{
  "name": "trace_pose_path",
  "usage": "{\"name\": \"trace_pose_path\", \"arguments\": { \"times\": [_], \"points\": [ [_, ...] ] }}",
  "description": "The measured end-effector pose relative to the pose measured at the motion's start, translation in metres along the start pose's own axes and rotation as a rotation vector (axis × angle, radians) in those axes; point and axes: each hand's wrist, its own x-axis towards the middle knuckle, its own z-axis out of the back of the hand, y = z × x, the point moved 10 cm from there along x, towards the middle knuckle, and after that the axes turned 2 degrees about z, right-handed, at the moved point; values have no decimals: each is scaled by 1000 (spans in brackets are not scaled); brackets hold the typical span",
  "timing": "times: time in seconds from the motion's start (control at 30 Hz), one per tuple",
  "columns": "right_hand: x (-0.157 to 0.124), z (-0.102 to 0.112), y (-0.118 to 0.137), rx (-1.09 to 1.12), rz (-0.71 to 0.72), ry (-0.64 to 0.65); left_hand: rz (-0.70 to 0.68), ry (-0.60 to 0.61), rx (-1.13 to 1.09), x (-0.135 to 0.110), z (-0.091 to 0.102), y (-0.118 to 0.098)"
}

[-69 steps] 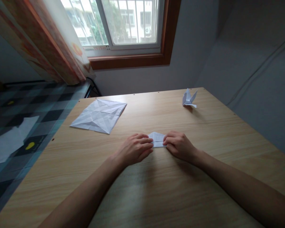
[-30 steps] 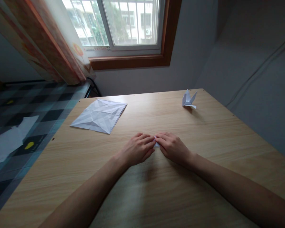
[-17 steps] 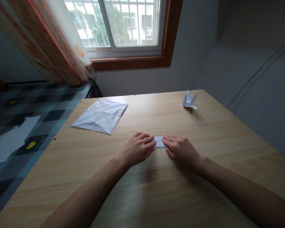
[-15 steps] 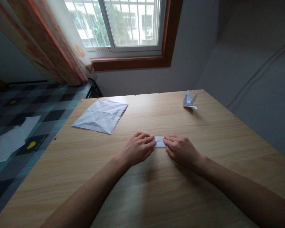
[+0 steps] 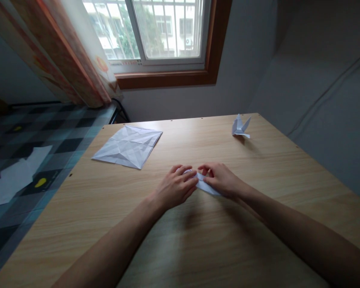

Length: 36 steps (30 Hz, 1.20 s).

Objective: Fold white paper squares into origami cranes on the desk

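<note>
A small folded strip of white paper (image 5: 208, 188) lies on the wooden table, slanting towards me at its right end. Over its left end rests my left hand (image 5: 177, 185), fingers stretched out and pressing the paper down. My right hand (image 5: 220, 178) pinches the paper's upper edge between thumb and index finger. Both hands partly cover the strip, so its full shape is hidden.
On the table's far left lies a creased white paper sheet (image 5: 129, 146); a folded paper crane (image 5: 240, 126) stands at the far right. White paper pieces (image 5: 16, 176) lie on a checked bedspread (image 5: 69, 140) beyond the table's left edge. A window (image 5: 168, 32) is ahead.
My right hand has gone from pressing flat on the strip to pinching it. The paper's right end has swung towards me. My left hand has stayed nearly still.
</note>
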Motion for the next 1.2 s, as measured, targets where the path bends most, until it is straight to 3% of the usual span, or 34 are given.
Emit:
{"name": "trace_pose_path", "arguments": {
  "times": [0.2, 0.37, 0.53, 0.63, 0.73, 0.87, 0.97, 1.1, 1.2],
  "points": [
    [4, -8, -8, 140, -82, 85, 98, -70, -6, -4, 5, 10],
    [4, -7, -12, 268, -99, 48, 221, -189, -43, -8, 11, 23],
    [5, -8, -16, 734, -130, -72, 427, -433, -214, -18, 28, 45],
    [5, -6, -16, 939, -132, -166, 601, -557, -437, -28, 24, 64],
    [5, -6, -15, 1015, -128, -220, 726, -531, -810, -28, -1, 74],
    [4, -10, -14, 1080, -113, -254, 711, -405, -1290, -14, -28, 63],
    [1, -11, -18, 1069, -121, -305, 767, -457, -1394, -17, -29, 66],
    [3, -20, -13, 1070, -108, -223, 827, -478, -1459, -21, -30, 67],
    [2, -20, -10, 1076, -67, -242, 850, -496, -1489, -21, -29, 66]
  ]
}}
